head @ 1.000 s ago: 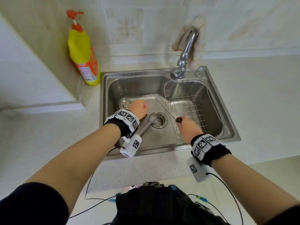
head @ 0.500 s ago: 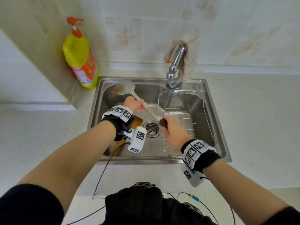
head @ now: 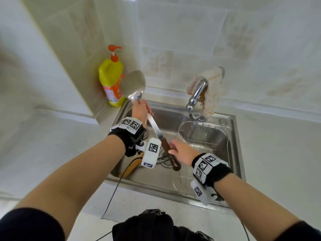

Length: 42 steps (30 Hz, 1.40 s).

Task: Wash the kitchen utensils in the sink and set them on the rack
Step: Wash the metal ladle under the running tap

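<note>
Drain partly behind spatula

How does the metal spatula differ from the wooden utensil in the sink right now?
The metal spatula is silvery with a dark handle; the wooden utensil is tan. The spatula is raised, blade up, gripped by the left hand; the wooden utensil lies untouched on the sink floor, partly hidden behind the left wrist. Both are elongated.
</note>
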Each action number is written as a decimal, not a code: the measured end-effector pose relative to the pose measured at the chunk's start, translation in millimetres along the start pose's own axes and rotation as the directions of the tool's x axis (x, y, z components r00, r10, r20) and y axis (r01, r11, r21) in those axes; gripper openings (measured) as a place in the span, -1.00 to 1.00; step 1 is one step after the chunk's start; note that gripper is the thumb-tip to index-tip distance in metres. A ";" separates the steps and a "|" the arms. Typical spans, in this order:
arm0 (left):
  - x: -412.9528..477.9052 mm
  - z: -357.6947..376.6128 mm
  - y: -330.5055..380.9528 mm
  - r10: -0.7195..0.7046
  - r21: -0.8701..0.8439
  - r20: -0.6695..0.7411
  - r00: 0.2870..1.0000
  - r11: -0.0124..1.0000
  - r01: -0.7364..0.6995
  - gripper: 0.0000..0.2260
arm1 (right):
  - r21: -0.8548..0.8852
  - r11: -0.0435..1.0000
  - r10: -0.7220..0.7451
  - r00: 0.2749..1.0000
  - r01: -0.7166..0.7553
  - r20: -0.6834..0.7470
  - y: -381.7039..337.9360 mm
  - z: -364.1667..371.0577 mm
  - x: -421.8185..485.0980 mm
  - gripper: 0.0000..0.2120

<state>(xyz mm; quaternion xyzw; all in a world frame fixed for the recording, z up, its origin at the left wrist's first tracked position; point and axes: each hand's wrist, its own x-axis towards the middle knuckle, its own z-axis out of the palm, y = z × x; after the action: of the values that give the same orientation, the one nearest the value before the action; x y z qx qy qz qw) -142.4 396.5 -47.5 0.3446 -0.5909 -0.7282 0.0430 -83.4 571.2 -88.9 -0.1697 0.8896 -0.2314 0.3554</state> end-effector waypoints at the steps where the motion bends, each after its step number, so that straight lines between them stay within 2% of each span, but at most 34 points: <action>1: -1.7 1.2 1.9 0.028 0.042 0.013 1.000 0.999 -0.029 -0.71 | 0.005 1.000 0.008 1.000 -0.008 -0.006 3.2 0.1 -0.7 -0.68; 5: -5.3 2.5 7.6 0.123 0.274 0.121 0.985 0.950 -0.152 -0.72 | -0.072 0.994 0.069 0.986 -0.080 -0.150 24.4 -11.5 -2.5 -0.70; 8: -5.0 -4.5 1.7 0.182 0.477 0.232 0.956 0.835 -0.275 -0.79 | -0.099 0.968 0.195 0.938 -0.232 -0.286 40.5 -24.4 -4.1 -0.72; 10: -5.6 -7.5 0.5 0.122 0.609 0.302 0.945 0.738 -0.290 -0.84 | -0.120 0.947 0.240 0.905 -0.298 -0.351 47.7 -34.1 -2.4 -0.70; 14: -9.0 -13.0 3.1 -0.002 0.821 0.399 0.917 0.446 -0.357 -0.75 | -0.086 0.934 0.276 0.852 -0.347 -0.445 46.8 -49.5 9.2 -0.64; 18: -15.3 -17.2 -2.5 -0.112 0.882 0.407 0.906 0.306 -0.358 -0.70 | -0.140 0.916 0.255 0.813 -0.377 -0.523 41.1 -55.3 15.6 -0.64; 23: -21.1 -18.6 -7.2 -0.211 0.885 0.449 0.869 0.244 -0.398 -0.78 | -0.177 0.883 0.265 0.773 -0.434 -0.576 37.8 -62.5 16.7 -0.65; 26: -24.4 -16.3 -9.3 -0.223 0.877 0.467 0.856 0.240 -0.416 -0.74 | -0.199 0.871 0.259 0.764 -0.449 -0.591 40.2 -68.0 15.4 -0.69; 33: -30.0 -11.9 -14.4 -0.258 0.863 0.505 0.824 0.159 -0.480 -0.70 | -0.191 0.886 0.244 0.775 -0.422 -0.583 28.4 -77.9 11.7 -0.67; 37: -27.7 -12.0 -12.7 -0.277 0.854 0.519 0.809 0.136 -0.502 -0.69 | -0.158 0.917 0.217 0.793 -0.365 -0.570 25.2 -75.3 13.5 -0.74; 40: -24.5 -14.1 -16.2 -0.292 0.854 0.517 0.805 0.108 -0.509 -0.68 | 0.038 0.930 0.318 0.748 -0.366 -0.582 21.2 -74.7 13.1 -0.70; 42: -25.0 -15.6 -20.8 -0.302 0.849 0.522 0.798 0.096 -0.519 -0.68 | 0.106 0.926 0.360 0.767 -0.362 -0.531 18.6 -72.5 11.3 -0.74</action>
<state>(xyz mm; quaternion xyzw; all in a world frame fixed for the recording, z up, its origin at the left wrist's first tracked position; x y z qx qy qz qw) -107.7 401.4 -55.7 -0.0109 -0.9250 -0.1985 -0.3240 -145.3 602.5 -58.6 0.0762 0.9693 -0.1962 0.1274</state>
